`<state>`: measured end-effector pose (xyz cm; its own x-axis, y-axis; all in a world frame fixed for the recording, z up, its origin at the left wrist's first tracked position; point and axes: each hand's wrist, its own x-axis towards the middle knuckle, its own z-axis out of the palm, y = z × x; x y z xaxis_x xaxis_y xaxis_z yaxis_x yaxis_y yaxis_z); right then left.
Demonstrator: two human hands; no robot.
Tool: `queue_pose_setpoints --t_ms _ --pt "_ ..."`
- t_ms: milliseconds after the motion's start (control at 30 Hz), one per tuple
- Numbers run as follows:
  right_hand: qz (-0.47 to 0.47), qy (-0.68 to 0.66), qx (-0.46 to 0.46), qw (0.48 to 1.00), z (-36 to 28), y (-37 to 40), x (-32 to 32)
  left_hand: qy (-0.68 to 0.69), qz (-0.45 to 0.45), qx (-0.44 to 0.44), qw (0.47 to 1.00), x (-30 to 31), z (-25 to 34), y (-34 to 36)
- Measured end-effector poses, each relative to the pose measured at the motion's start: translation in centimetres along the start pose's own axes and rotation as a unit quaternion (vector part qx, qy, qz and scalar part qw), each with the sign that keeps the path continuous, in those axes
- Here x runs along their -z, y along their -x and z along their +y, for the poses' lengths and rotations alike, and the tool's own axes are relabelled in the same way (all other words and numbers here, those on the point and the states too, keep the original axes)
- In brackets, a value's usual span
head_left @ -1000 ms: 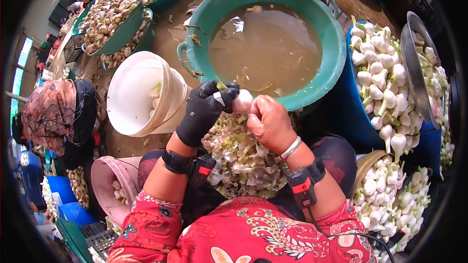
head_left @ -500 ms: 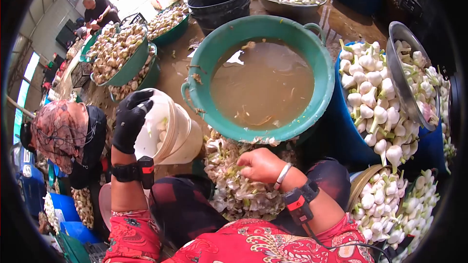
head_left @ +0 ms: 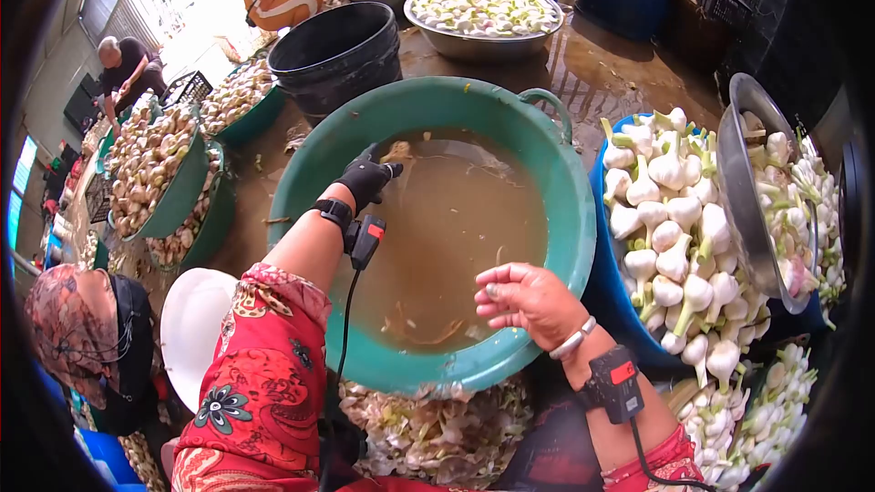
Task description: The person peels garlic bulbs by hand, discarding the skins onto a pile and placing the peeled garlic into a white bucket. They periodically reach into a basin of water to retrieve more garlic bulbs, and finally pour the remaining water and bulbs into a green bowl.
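Observation:
A large green basin (head_left: 570, 219) of murky brown water (head_left: 456, 228) stands in front of me, with bits of peel floating in it. My left hand (head_left: 366, 179), in a black glove, is stretched over the basin's upper left part, fingers apart and holding nothing visible. My bare right hand (head_left: 524, 303) is above the lower right rim, its fingers spread and empty. Below the basin lies a heap of garlic peels (head_left: 437, 428). A blue tub (head_left: 609, 260) of peeled white garlic bulbs (head_left: 674, 219) stands to the right, a metal bowl (head_left: 743, 173) tilted on it.
Behind the basin stand a black bucket (head_left: 333, 55) and a metal bowl of garlic (head_left: 483, 14). Green basins of unpeeled garlic (head_left: 150, 164) are at left. A person in a patterned headscarf (head_left: 68, 323) is close at left, near a white bucket (head_left: 196, 328); two others are farther back.
My left hand has moved from beside the white bucket to over the basin. My right hand has risen from the peel heap to the basin's rim, and its fingers have spread. The view has shifted.

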<state>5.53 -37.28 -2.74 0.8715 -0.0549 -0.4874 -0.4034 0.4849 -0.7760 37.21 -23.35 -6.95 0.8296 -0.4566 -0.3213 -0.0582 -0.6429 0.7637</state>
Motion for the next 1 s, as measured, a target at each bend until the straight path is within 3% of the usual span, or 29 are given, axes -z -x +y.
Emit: queue_pose_setpoints --t_ms 100,167,200,233,300,333,367,467,600,633,667,700,733,800,833,900,1000 --pt "-0.003 -0.008 -0.003 1.0 -0.9 -1.1 1.5 0.041 0.032 0.034 0.998 -2.3 -1.9 -5.4" --pt "-0.006 -0.053 0.019 0.998 -1.4 -1.9 2.1 -0.079 0.143 0.073 0.984 -2.9 -3.1 -8.0" --pt "0.004 -0.052 0.015 0.999 -1.6 -2.2 2.2 -0.275 0.107 -0.006 0.956 -2.5 -4.6 -10.3" --pt "0.005 -0.055 0.015 0.998 -1.7 -2.5 2.5 -0.276 0.105 -0.006 0.955 -2.3 -5.9 -12.0" --pt "0.035 -0.013 0.037 0.999 -1.5 -3.2 2.3 -0.074 0.06 -0.028 0.995 -0.9 -8.3 -12.9" --pt "0.046 -0.014 0.052 0.997 -1.4 -3.6 2.2 0.208 -0.017 0.013 0.978 -0.4 -4.7 -7.6" --pt "0.041 -0.013 0.065 0.997 -0.8 -4.2 2.3 0.202 -0.013 0.017 0.979 0.3 -2.1 -3.6" --pt "0.076 0.009 0.092 0.993 -1.2 -4.0 -0.7 0.17 -0.075 -0.078 0.98 0.8 1.9 6.9" --pt "-0.018 0.024 0.176 0.984 1.3 -3.7 -4.0 0.235 -0.178 -0.084 0.952 -0.1 2.3 18.7" --pt "-0.066 0.049 0.217 0.973 1.5 -3.2 -4.8 0.262 -0.17 -0.08 0.947 -0.3 2.2 20.6" --pt "-0.099 0.021 0.151 0.983 1.4 -2.1 -5.5 0.302 -0.157 -0.081 0.937 -0.4 1.8 22.2" --pt "-0.106 0.026 0.149 0.983 1.6 -0.8 -6.5 0.341 -0.146 -0.083 0.925 -0.5 1.3 23.7" --pt "-0.085 0.04 0.183 0.979 1.8 0.5 -7.3 0.345 -0.139 -0.085 0.925 -0.8 1.1 25.1" --pt "-0.057 0.037 0.238 0.969 2.3 3.0 -9.3 0.485 -0.124 -0.095 0.861 -1.2 0.8 27.8" --pt "-0.06 0.04 0.238 0.969 2.7 4.0 -10.0 0.487 -0.121 -0.097 0.86 -1.1 0.7 29.3" --pt "-0.002 0.133 0.308 0.942 3.6 5.4 -11.1 0.338 -0.064 -0.177 0.922 -0.6 0.7 31.9" --pt "-0.005 0.141 0.334 0.932 6.2 6.7 -12.5 0.375 -0.073 -0.158 0.91 -1.0 -1.8 34.2"
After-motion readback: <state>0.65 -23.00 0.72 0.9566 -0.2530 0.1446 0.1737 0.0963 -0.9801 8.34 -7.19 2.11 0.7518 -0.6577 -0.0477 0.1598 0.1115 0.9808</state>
